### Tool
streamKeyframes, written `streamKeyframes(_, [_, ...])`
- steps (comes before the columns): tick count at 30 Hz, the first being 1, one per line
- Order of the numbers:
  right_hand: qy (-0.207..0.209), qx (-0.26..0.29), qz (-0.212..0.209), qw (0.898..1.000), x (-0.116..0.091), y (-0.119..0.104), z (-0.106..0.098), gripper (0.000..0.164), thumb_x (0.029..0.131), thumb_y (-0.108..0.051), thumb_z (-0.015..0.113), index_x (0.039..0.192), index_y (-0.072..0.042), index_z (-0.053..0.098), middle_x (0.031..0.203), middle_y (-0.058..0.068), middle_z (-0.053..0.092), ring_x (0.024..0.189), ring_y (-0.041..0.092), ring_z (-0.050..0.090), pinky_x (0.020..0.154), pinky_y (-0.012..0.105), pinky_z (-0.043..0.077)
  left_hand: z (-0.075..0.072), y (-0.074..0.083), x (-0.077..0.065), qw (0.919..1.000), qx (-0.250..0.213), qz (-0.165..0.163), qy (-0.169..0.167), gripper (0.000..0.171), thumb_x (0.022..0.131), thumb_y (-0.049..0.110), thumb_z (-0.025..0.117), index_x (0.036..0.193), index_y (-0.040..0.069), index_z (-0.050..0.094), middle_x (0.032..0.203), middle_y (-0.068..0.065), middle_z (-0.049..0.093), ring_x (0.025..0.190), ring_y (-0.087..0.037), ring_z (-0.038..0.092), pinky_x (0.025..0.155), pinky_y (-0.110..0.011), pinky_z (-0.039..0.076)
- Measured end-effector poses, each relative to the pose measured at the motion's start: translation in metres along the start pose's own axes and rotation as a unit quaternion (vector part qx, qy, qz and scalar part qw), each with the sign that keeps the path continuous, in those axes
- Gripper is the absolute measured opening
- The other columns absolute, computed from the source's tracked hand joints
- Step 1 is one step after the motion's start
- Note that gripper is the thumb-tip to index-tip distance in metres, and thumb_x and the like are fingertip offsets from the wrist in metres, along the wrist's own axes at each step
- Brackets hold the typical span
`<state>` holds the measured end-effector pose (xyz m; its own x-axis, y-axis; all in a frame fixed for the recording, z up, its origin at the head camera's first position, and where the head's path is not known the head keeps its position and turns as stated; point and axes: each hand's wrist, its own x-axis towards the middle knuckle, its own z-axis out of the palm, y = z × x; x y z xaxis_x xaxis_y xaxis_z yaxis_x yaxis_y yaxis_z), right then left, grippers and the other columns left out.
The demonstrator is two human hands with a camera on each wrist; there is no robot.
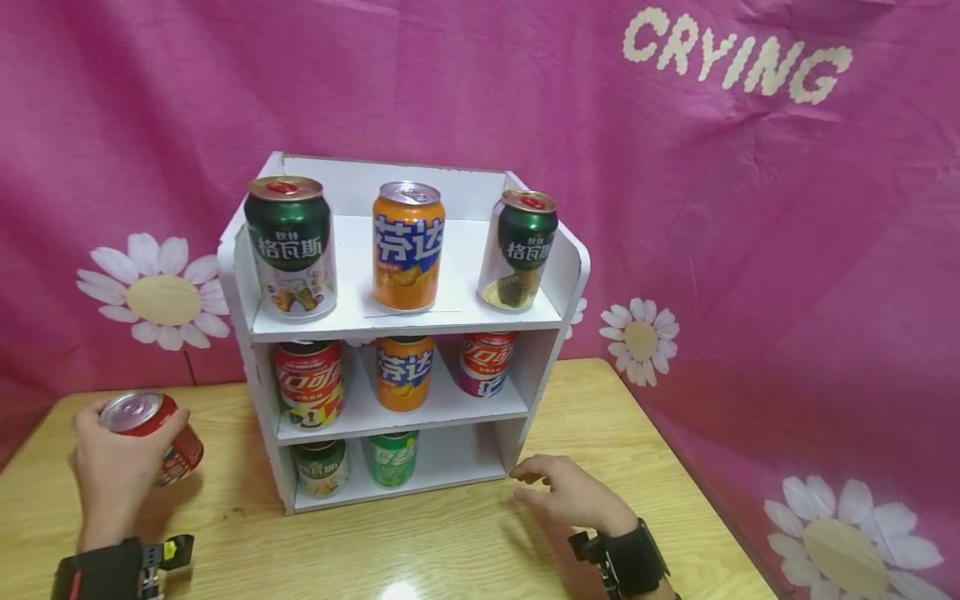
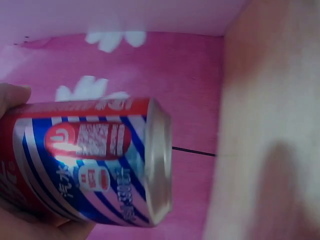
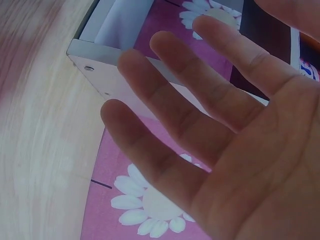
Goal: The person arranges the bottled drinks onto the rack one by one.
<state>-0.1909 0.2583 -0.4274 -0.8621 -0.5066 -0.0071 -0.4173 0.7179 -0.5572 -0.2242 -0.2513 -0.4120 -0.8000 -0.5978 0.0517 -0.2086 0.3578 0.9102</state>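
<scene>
My left hand point(image 1: 120, 462) grips a red soda can point(image 1: 177, 454) to the left of the white shelf point(image 1: 457, 457). Blue and white stripes mark the side of this can in the left wrist view, and its metal bottom point(image 2: 160, 165) is apart from the wooden table. Close to the shelf's lower right corner is my right hand point(image 1: 570, 492), palm bare and fingers fairly straight in the right wrist view. On the bottom tier stand a dark green can point(image 1: 321, 468) at left and a light green can point(image 1: 392, 458) in the middle.
The top tier bears two green-topped cans point(image 1: 292, 250) point(image 1: 519, 250) with an orange can point(image 1: 408, 248) between them. Two red cans point(image 1: 309, 383) point(image 1: 487, 364) flank another orange can point(image 1: 405, 372) on the middle tier. A pink flowered cloth point(image 1: 465, 83) hangs behind the table point(image 1: 360, 558).
</scene>
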Motion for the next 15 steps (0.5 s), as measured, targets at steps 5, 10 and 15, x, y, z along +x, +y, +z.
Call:
streamKeyframes(5, [-0.001, -0.006, 0.001, 1.0, 0.0, 0.002, 0.001, 0.03, 0.086, -0.04, 0.053, 0.105, -0.017, 0.06, 0.099, -0.007, 0.059, 0.091, 0.012, 0.054, 0.075, 0.034, 0.046, -0.01, 0.017, -0.01, 0.9982, 0.026, 0.052, -0.015, 0.087, 0.065, 0.042, 0.073, 0.13, 0.004, 0.029, 0.122, -0.017, 0.042, 0.107, -0.034, 0.039, 0.071, -0.047, 0.041])
streamKeyframes(10, [0.002, 0.0, 0.005, 1.0, 0.0, 0.002, 0.0, 0.031, 0.086, -0.039, 0.053, 0.104, -0.016, 0.061, 0.1, 0.0, 0.06, 0.091, 0.012, 0.055, 0.076, 0.039, 0.046, -0.022, 0.034, -0.026, 0.9924, 0.05, 0.102, -0.049, 0.09, 0.067, 0.044, 0.072, 0.131, 0.001, 0.026, 0.119, -0.025, 0.042, 0.101, -0.039, 0.042, 0.06, -0.046, 0.046])
streamKeyframes(15, [0.002, 0.008, 0.008, 1.0, -0.001, 0.004, -0.001, 0.033, 0.086, -0.036, 0.054, 0.105, -0.01, 0.061, 0.101, 0.004, 0.061, 0.092, 0.016, 0.056, 0.077, 0.042, 0.045, -0.035, 0.048, -0.043, 0.9824, 0.065, 0.151, -0.089, 0.09, 0.067, 0.043, 0.072, 0.131, -0.001, 0.026, 0.115, -0.03, 0.04, 0.097, -0.044, 0.04, 0.052, -0.045, 0.046])
